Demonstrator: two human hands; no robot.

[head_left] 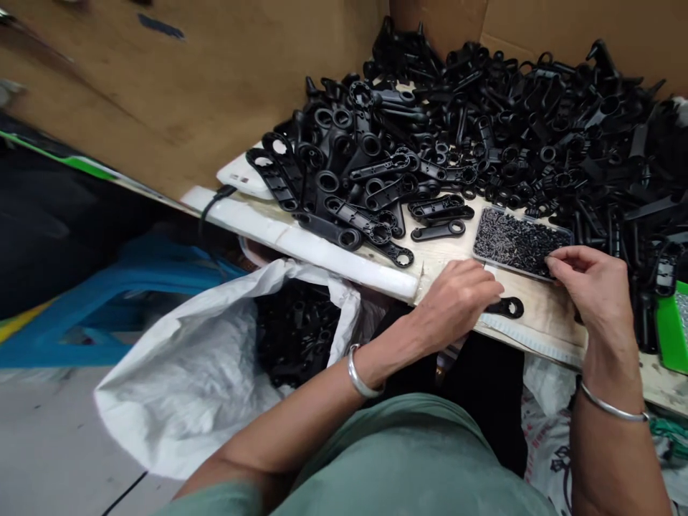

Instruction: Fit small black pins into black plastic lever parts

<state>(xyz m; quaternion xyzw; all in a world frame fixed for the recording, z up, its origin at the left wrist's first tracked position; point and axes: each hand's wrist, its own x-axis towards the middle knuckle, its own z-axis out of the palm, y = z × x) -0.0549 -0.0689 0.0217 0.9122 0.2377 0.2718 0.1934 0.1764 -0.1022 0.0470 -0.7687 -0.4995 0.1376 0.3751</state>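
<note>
Your left hand (456,297) lies curled over a black plastic lever (505,308) flat on the tabletop (537,319), close to the near edge; only the ring end of the piece shows past your knuckles. From this view I cannot tell whether those fingers actually grip it or merely press it down. Your right hand (591,283) reaches to the near corner of the small tray of screws (516,242), fingers pinched together at its rim; whether a screw sits between them is too small to tell.

The risks I judge from here:
- The lever lies near the tabletop's edge, right above the open white sack (215,373) that already holds black parts. A light nudge from your left hand could slide it off into that sack.
- The tray is shallow and heaped. A tug at its corner could tip it and scatter screws across the tabletop, or under the big pile of black levers (484,136) just behind it.
- That pile leans toward the tray, and some pieces lie touching its far side. Brushing them with your right wrist could send one onto the screws.
- A pinch this tight on something so small could let it drop unnoticed.
</note>
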